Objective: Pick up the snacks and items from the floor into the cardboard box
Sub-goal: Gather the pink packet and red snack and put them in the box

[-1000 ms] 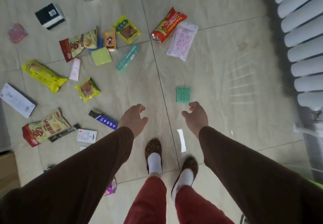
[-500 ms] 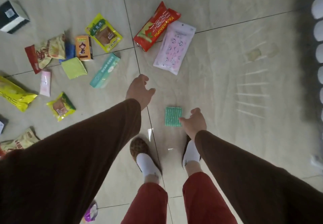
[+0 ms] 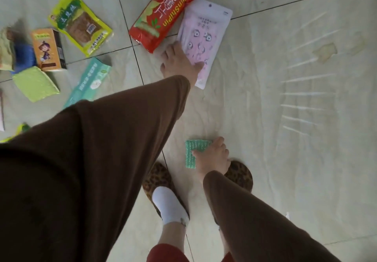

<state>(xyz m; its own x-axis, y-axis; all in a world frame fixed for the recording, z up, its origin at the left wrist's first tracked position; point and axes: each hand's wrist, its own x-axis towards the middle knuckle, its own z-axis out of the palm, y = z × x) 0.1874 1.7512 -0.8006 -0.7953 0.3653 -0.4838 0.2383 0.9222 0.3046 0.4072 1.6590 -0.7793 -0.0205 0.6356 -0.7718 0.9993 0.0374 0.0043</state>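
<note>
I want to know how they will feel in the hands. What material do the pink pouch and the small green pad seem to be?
Pink pouch: probably matte plastic film, flat, with printed faces and sealed edges. Green pad: seemingly a woven, sparkly scrubbing cloth or sponge, with a ribbed texture that glints.

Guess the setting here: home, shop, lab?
Probably a home interior: glossy tiled floor, leopard-print house slippers over white socks, snack packets like the red packet scattered around. Nothing confirms it.
</note>
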